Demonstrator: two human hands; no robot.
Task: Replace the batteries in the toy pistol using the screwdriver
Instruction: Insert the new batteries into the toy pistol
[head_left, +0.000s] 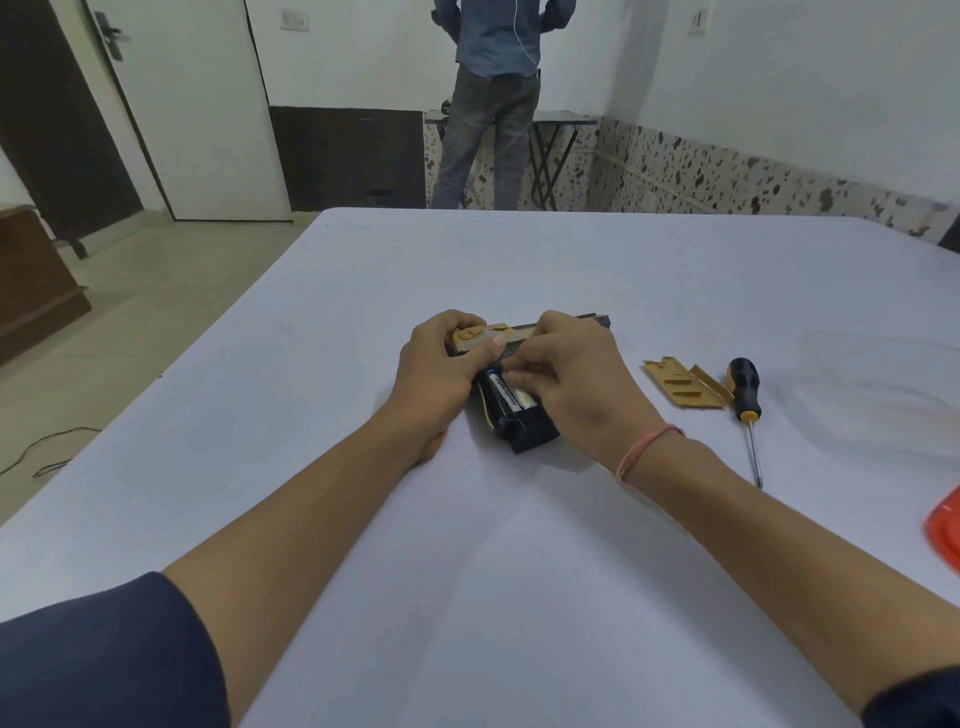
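The toy pistol (530, 431) lies on its side on the desk (519, 571), handle toward the person, and the battery bay in that handle stands open. The gold cover (685, 384) lies loose on the desk to the right of the pistol. The screwdriver (744, 387) lies just beyond it, further right of the pistol, with no hand on it. So the unscrewing and the lifting-off of the cover look done.

The left grip (436, 374) is curled round the rear of the pistol, thumb across its gold top, holding it steady. The right grip (582, 384) reaches over the pistol from the right, and its fingertips pinch the far end of a dark battery (501, 392) sitting in the bay. A 2nd cell seems to lie beside it, partly hidden under the fingers.

I cannot tell whether this battery is an old one coming out or a fresh one going in. By my judgement the task is near its middle. What is left is finishing the swap, setting the cover back on the handle, and driving the screw home. The screw itself is not visible.
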